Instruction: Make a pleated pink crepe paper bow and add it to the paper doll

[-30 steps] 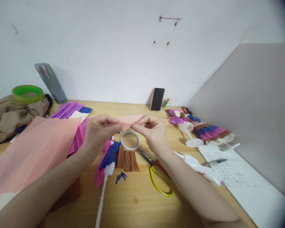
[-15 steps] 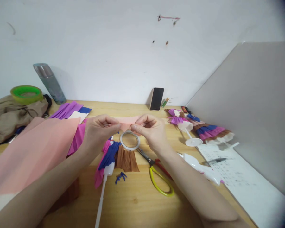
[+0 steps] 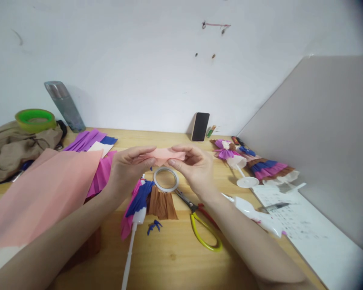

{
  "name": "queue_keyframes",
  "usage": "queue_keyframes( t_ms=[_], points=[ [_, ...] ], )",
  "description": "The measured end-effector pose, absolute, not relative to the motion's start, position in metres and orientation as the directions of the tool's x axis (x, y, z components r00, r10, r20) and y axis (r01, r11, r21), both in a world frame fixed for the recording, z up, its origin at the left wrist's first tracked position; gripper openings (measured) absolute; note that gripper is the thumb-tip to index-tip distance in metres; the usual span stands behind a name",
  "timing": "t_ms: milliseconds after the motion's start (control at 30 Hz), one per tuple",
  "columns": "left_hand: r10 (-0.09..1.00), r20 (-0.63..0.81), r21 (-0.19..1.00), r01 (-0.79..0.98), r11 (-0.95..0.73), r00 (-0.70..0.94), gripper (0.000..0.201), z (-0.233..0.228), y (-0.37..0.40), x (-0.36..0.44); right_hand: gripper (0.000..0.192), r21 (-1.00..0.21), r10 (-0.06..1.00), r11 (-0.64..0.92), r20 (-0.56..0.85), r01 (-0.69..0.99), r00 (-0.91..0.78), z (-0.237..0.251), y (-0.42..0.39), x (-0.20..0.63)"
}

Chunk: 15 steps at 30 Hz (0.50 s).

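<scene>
Both hands hold a small strip of pink crepe paper [image 3: 165, 154] above the wooden table [image 3: 175, 257]. My left hand [image 3: 128, 169] pinches its left end and my right hand [image 3: 192, 167] pinches its right end, fingertips close together. Just below them lies a roll of clear tape [image 3: 165, 179]. Under that rests a paper doll on a white stick [image 3: 140, 201], dressed in blue, magenta and brown pleats.
A large pink paper sheet [image 3: 39, 193] with purple and magenta sheets covers the left. Yellow-handled scissors [image 3: 201, 225] lie by my right wrist. A white glue gun [image 3: 257, 215], printed paper [image 3: 302, 229], finished dolls [image 3: 251, 163], a phone [image 3: 200, 126], a flask [image 3: 65, 105] and green tape [image 3: 35, 119] stand around.
My fingers have shifted along the pink strip, gathering it tighter between both hands. The strip now looks shorter and more bunched; nothing on the table has moved.
</scene>
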<state>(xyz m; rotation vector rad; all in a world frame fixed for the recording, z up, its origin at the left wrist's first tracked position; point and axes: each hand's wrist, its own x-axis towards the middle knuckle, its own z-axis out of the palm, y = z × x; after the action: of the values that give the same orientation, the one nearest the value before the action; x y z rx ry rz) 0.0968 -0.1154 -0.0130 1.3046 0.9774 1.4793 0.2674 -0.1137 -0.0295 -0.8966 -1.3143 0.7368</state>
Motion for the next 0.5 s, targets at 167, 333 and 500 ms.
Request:
queue_keyframes(
  t_ms=[167,333,500],
  points=[
    [0.961,0.277,0.951,-0.141,-0.274,0.004,0.025,-0.0145,-0.1163,0.0949,0.021,-0.811,0.799,0.567,0.584,0.146,0.141,-0.0319,-0.1136,0.2691],
    [0.938,0.346,0.935,-0.077,-0.347,-0.029,0.022,-0.0124,-0.1165,0.0952,0.02,-0.779,0.767,0.602,0.626,0.177,0.142,-0.0303,-0.1141,0.2693],
    [0.955,0.29,0.956,-0.019,-0.292,-0.066,0.02,-0.0087,-0.1156,0.0947,0.019,-0.792,0.781,0.591,0.609,0.15,0.138,-0.0302,-0.1139,0.2695]
  ],
)
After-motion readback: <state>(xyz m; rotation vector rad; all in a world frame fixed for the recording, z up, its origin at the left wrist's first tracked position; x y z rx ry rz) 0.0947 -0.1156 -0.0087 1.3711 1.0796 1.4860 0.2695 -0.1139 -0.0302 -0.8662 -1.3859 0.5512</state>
